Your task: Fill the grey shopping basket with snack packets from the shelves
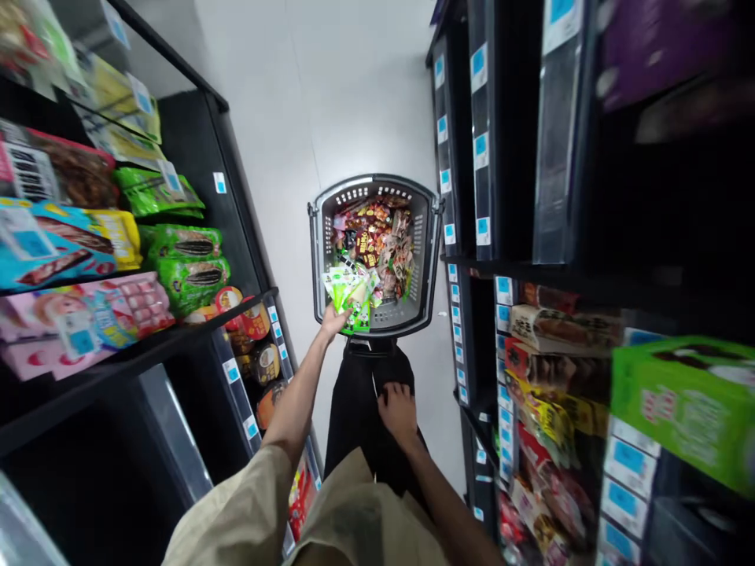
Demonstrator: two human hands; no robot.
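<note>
My left hand (335,321) is closed on several green-and-white snack packets (348,297), holding them over the near left corner of a grey plastic shopping basket (429,310). Inside the basket lie many small snack packets, among them dark red ones (366,245) and pale brown ones (392,263). The basket is on the floor just in front of my legs. My right hand (399,409) rests on my dark trousers with its fingers spread a little, and I see nothing in it.
Shelves with bagged snacks stand on both sides. Green seed bags (192,271) and a pink package (88,318) sit on the left shelf. To the right, a green box (678,401) juts out near more packaged food (554,330). The pale floor (359,94) runs between them.
</note>
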